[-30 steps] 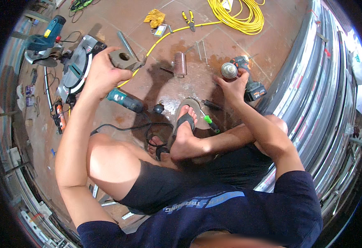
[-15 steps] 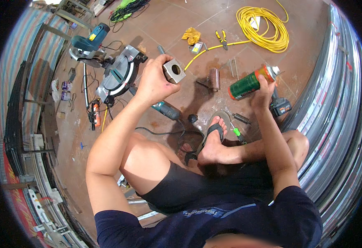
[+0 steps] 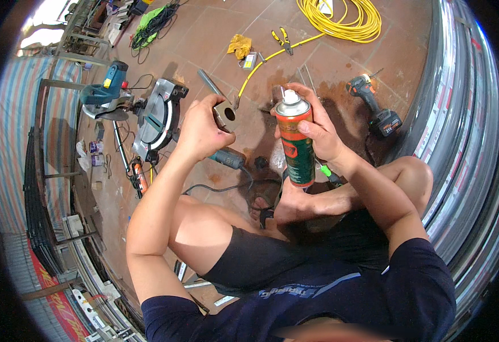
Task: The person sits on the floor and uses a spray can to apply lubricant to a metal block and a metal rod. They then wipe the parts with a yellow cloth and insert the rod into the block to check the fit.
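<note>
My left hand [image 3: 203,126] is closed around a squarish metal block [image 3: 224,116], which has a round hole in the face turned to the right. Fingers of my right hand [image 3: 323,126] wrap a green and orange spray can [image 3: 293,149] with a white nozzle on top. The can stands roughly upright in front of my bent leg, a short way right of the block and apart from it. Below my left hand, on the floor, lies a teal and black corded power tool [image 3: 227,158]. A cylindrical piece behind the can is mostly hidden.
A mitre saw [image 3: 157,118] stands at the left. On the right are a cordless drill [image 3: 373,106] and long stacked metal profiles [image 3: 449,148]. Farther off lie pliers [image 3: 283,41], a coiled yellow hose [image 3: 341,25] and a yellow cloth [image 3: 240,46].
My right hand has brought the spray can left, closer to the block, and turned it from tilted to nearly upright. The block is still in my left hand. The view has shifted slightly.
</note>
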Available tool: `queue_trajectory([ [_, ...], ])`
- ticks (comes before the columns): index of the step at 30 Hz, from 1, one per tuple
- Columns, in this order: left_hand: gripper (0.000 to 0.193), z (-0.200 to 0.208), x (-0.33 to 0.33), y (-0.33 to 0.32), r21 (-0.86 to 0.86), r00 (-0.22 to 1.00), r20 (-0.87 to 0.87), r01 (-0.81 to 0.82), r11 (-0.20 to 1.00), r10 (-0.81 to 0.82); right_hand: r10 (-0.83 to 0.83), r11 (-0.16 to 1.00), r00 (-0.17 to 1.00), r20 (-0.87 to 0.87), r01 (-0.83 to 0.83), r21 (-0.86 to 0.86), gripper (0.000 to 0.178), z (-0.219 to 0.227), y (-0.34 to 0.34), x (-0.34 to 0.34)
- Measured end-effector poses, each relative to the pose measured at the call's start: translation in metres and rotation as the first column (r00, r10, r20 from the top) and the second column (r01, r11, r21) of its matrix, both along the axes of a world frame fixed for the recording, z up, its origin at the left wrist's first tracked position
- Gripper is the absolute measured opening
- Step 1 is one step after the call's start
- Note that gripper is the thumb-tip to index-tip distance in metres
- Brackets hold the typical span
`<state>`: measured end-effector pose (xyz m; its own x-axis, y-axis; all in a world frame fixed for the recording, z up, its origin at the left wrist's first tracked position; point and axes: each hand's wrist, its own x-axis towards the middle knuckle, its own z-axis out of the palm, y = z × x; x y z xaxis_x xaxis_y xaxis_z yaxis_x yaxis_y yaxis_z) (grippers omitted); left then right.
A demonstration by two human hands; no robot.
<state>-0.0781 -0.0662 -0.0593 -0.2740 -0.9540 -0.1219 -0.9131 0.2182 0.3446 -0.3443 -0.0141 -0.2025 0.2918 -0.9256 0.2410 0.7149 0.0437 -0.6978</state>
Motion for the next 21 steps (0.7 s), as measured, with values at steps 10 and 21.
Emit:
queue_trajectory([
  [10,0.071,-0.006,-0.015,-0.007,0.086,1.0,0.001,0.02,0.996,-0.02,-0.382,0.893,0.746,-0.545,0.146,-0.426,0.101,0.026,0.003,-0.003],
  [21,0.072,-0.016,-0.037,0.005,-0.224,0.96,0.118,0.274,0.935,-0.253,-0.456,0.872,0.436,-0.776,0.043,-0.488,0.078,0.04,0.02,0.006],
])
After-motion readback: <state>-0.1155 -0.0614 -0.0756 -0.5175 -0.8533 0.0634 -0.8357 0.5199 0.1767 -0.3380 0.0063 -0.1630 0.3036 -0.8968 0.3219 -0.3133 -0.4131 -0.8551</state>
